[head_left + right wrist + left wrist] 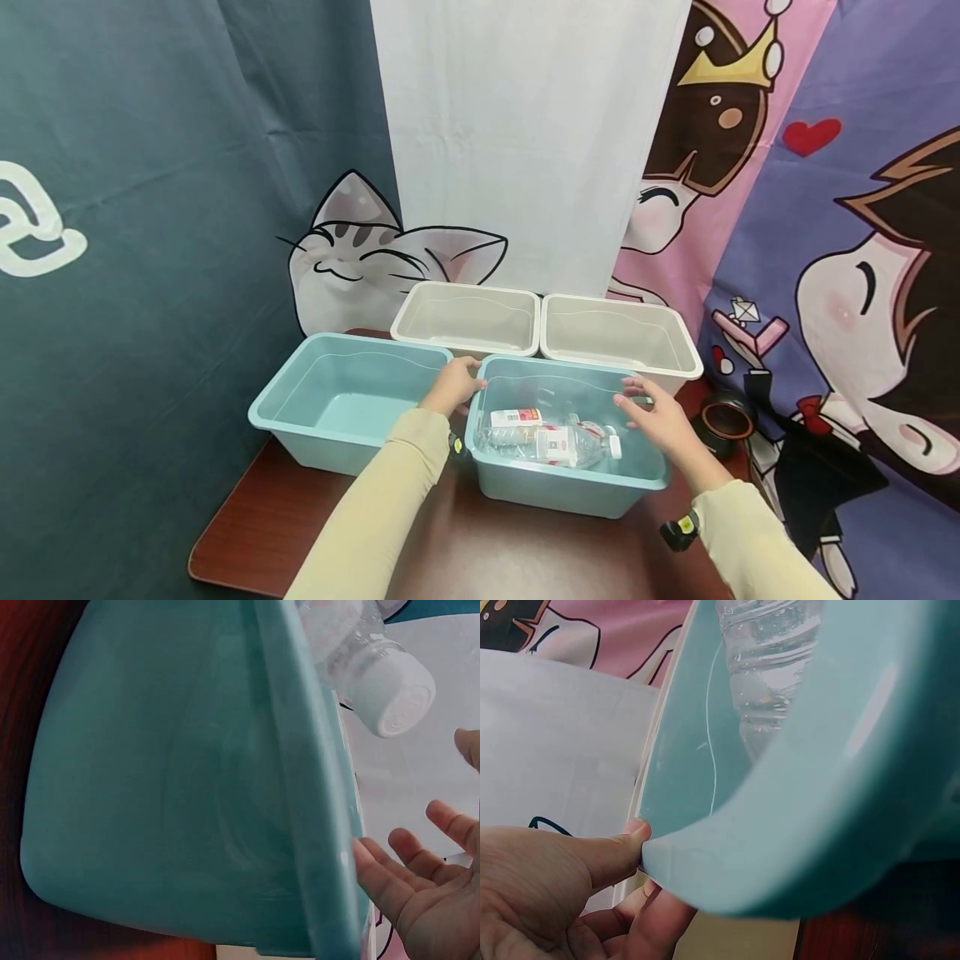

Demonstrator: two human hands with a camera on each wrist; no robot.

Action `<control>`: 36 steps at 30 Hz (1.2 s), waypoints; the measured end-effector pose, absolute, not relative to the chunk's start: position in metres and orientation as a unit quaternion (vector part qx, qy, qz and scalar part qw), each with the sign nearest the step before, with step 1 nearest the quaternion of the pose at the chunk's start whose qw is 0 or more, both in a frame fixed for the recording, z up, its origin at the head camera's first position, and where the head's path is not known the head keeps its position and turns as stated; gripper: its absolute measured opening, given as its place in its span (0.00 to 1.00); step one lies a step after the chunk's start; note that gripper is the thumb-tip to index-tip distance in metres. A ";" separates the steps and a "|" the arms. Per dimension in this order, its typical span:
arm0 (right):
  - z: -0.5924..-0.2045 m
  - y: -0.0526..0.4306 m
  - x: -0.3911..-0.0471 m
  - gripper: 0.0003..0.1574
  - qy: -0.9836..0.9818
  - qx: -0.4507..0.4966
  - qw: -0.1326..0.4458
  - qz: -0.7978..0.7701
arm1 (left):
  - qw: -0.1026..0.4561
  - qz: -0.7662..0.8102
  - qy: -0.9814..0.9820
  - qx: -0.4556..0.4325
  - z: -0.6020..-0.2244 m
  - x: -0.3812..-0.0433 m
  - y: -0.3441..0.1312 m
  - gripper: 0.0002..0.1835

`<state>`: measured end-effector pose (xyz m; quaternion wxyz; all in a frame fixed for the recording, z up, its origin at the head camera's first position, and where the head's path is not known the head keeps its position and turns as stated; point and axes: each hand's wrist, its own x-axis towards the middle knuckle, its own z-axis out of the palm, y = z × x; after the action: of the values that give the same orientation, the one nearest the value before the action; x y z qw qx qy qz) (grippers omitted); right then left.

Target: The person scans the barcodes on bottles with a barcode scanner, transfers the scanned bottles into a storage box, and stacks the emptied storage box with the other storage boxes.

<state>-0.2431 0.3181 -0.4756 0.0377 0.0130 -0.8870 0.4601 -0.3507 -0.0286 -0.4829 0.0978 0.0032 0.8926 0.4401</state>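
Observation:
Clear plastic bottles (551, 446) with red-and-white labels lie on their sides in the right-hand light blue bin (555, 493). At this bin's left back corner, my left hand (453, 385) grips the rim, thumb on top and fingers curled beneath, as the left wrist view shows. My right hand (663, 421) is over the bin's right side with its fingers spread. In the right wrist view its fingers (382, 881) come right up to the rim, and nothing is held. A white bottle cap (396, 690) shows past the rim there.
Another light blue bin (322, 446) stands to the left. Two cream bins (465, 343) (622, 354) sit side by side behind. A dark round object (726, 417) is at the right on the brown table (517, 554). Printed curtains (525, 150) hang close behind.

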 end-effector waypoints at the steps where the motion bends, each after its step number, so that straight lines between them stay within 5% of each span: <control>1: -0.477 0.318 -0.242 0.37 -0.884 0.017 0.036 0.465 | 0.098 0.440 0.893 0.004 -0.483 -0.351 -0.029 0.28; 13: -0.481 0.312 -0.225 0.28 -0.866 0.106 0.006 0.489 | 0.101 0.444 0.890 0.007 -0.484 -0.353 -0.030 0.28; 36: -0.489 0.306 -0.209 0.28 -0.834 0.197 -0.046 0.514 | 0.100 0.446 0.890 0.006 -0.482 -0.352 -0.030 0.27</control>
<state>-0.2086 0.3055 -0.4894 -0.0465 0.1966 -0.8338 0.5138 -0.3521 -0.0299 -0.4823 0.1002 0.0065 0.8896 0.4456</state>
